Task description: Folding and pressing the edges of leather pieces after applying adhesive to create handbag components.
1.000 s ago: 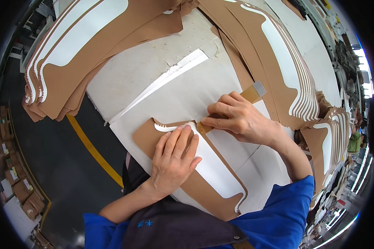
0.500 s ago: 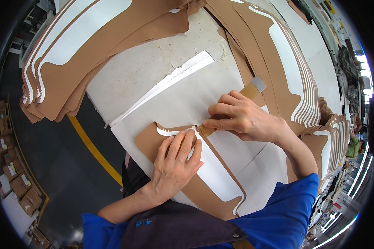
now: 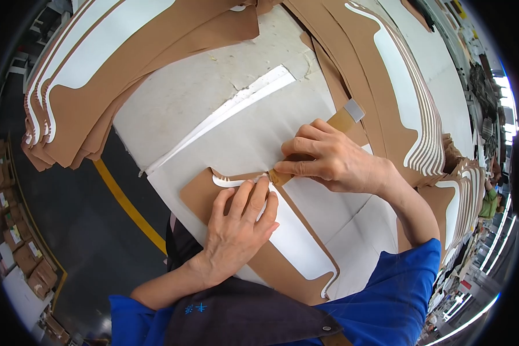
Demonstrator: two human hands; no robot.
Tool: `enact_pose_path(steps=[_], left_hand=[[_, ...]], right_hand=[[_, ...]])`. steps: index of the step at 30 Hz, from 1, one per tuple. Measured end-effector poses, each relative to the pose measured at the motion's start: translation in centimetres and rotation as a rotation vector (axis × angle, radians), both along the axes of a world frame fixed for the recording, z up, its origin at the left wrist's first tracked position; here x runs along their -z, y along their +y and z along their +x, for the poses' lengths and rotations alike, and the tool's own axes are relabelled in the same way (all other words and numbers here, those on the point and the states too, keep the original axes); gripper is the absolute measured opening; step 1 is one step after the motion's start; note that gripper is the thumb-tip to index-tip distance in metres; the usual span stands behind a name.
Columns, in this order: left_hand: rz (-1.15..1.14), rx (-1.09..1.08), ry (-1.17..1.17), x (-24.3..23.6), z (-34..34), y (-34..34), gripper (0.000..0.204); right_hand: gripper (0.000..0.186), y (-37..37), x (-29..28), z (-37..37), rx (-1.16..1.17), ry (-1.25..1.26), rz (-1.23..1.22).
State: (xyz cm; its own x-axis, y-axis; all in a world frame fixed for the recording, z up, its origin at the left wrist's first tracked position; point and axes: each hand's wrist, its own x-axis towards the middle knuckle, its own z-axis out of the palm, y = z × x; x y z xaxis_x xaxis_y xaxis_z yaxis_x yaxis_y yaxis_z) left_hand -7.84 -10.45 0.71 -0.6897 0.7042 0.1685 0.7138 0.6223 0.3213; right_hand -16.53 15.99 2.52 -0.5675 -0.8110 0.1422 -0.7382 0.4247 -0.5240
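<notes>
A brown sheet piece (image 3: 265,266) with a white shaped panel (image 3: 305,251) on it lies at the near side of the worktable. My left hand (image 3: 240,222) rests on this piece, fingers spread and slightly bent, fingertips by its far edge at the notched end of the white panel. In my right hand (image 3: 335,158) is a flat yellowish-tan tool with a grey end (image 3: 354,109), pinched between thumb and fingers. Its near end meets the edge of the piece just beside my left fingertips. My right fingers partly cover the tool, so its exact kind is unclear.
Stacks of similar brown pieces with white panels lie at the far left (image 3: 101,63) and along the right (image 3: 398,104). A white strip (image 3: 230,118) crosses the pale worktable (image 3: 179,98). Cartons (image 3: 26,248) stand on the floor at the left, beyond a yellow line (image 3: 130,207).
The whole view has shifted slightly. My hands, the tool and the brown piece keep almost the same places relative to one another.
</notes>
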Motion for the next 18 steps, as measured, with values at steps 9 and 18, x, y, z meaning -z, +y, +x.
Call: enact_pose_path(steps=[9,18], left_hand=[[0.016,-0.025,-0.008,0.2,0.1,-0.2,0.067],[0.053,-0.018,-0.014,0.7,0.2,-0.6,0.062]], right_hand=[[0.033,-0.5,-0.6,-2.0,-0.108,0.013,0.011],[0.029,-1.7,-1.5,-4.1,-0.250,0.026,0.097]])
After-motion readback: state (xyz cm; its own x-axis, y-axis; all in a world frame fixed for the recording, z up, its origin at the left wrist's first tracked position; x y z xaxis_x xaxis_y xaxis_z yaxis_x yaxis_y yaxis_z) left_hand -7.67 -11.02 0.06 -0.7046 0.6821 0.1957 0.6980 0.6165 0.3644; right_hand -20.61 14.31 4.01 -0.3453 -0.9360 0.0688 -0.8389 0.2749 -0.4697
